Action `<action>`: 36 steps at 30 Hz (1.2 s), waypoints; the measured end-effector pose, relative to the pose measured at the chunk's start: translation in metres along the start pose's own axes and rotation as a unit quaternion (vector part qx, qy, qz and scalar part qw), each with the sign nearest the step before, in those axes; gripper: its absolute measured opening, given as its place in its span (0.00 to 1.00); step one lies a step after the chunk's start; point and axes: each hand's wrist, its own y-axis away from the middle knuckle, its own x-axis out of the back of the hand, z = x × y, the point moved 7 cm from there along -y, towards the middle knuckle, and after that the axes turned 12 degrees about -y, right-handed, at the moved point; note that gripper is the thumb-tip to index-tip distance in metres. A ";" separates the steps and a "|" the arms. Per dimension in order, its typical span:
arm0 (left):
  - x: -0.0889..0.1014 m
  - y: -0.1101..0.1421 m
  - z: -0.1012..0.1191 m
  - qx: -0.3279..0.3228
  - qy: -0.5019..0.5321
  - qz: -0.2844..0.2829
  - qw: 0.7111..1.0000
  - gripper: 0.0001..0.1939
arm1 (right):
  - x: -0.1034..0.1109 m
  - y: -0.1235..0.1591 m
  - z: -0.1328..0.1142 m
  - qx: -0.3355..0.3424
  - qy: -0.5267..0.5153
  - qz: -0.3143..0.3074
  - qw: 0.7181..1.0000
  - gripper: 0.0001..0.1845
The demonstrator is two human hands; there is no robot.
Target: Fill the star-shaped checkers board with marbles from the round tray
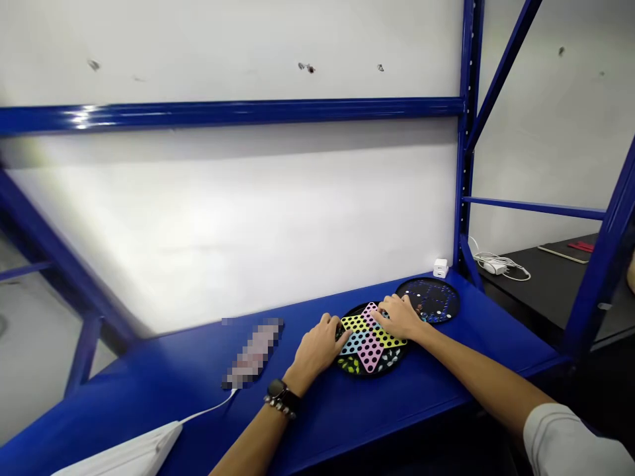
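Observation:
A Chinese checkers board (pixel 370 357) lies on the blue table, a star of pink, yellow and light-blue fields with black holes, set in a round black tray. Yellow-green pieces (pixel 350 364) and pale pieces (pixel 389 359) fill gaps beside the star's lower point. My left hand (pixel 320 345) grips the board's left side, thumb over the light-blue field and fingers bent at the rim. Across the upper right, my right hand (pixel 398 317) is closed on the board's edge, thumb on the star; its palm covers part of the board. Whether a small piece sits under the right fingers is hidden.
Behind the right hand lies a round black lid (pixel 436 301) with blue markings. White charger blocks (pixel 440 267) stand by the rack post (pixel 464 152). Left are a blurred-out phone-like object (pixel 255 354) on a white cable and a white box (pixel 126 453).

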 end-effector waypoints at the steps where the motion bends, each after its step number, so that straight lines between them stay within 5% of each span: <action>1: -0.001 0.000 0.001 0.000 -0.011 -0.005 1.000 0.20 | 0.000 0.000 0.001 -0.005 -0.004 0.000 1.000 0.27; 8: -0.010 -0.004 0.008 0.035 -0.031 -0.055 0.997 0.24 | 0.003 -0.001 0.004 -0.016 -0.017 0.000 1.000 0.28; 21: -0.008 0.001 0.010 0.040 -0.044 -0.026 0.998 0.24 | 0.002 -0.002 0.008 -0.037 -0.011 -0.006 0.999 0.29; 36: -0.014 -0.006 0.012 -0.029 -0.028 -0.069 0.997 0.23 | 0.001 -0.002 0.009 -0.034 -0.006 -0.011 0.999 0.29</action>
